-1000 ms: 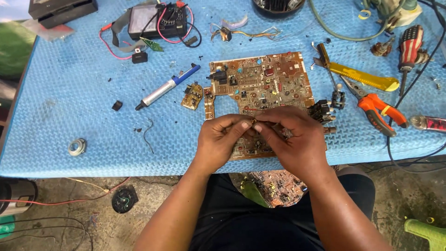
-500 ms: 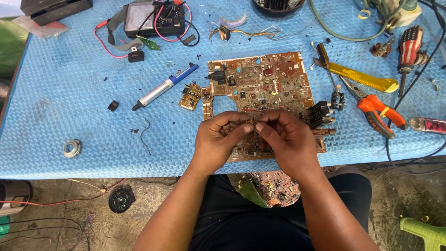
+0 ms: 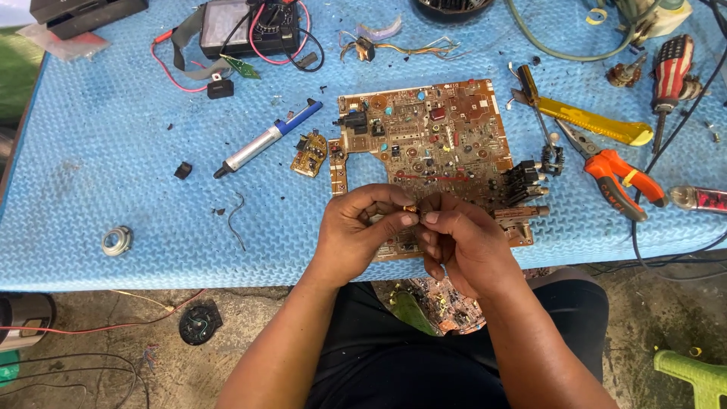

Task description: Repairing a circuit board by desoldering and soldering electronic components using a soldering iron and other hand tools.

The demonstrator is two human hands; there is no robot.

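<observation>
Seen from above: two bare hands meeting over the near edge of a table point(image 3: 113, 189) covered in blue textured mat. Left hand point(image 3: 362, 231) and right hand point(image 3: 463, 242) pressed fingertip to fingertip, both pinching a tiny brass-coloured part point(image 3: 411, 207) held right between thumbs and forefingers, just above the near edge of a brown circuit board point(image 3: 432, 144). Board lying flat at the middle of the table, crowded with small components. Beside its left edge, a small loose board piece point(image 3: 310, 155) and a silver and blue desoldering pump point(image 3: 265, 140). Toward the right edge, orange-handled pliers point(image 3: 617, 178) and a yellow utility knife point(image 3: 598, 121). At the far edge, a dark meter point(image 3: 246, 26) with red and black leads. Near the left corner, a small metal ring point(image 3: 116, 240). Below the table, bare concrete floor point(image 3: 98, 333) with stray wires. Compared with half a second ago, hands a touch lower and nearer the table's near edge, the pinch unchanged, everything on the table in the same places.
</observation>
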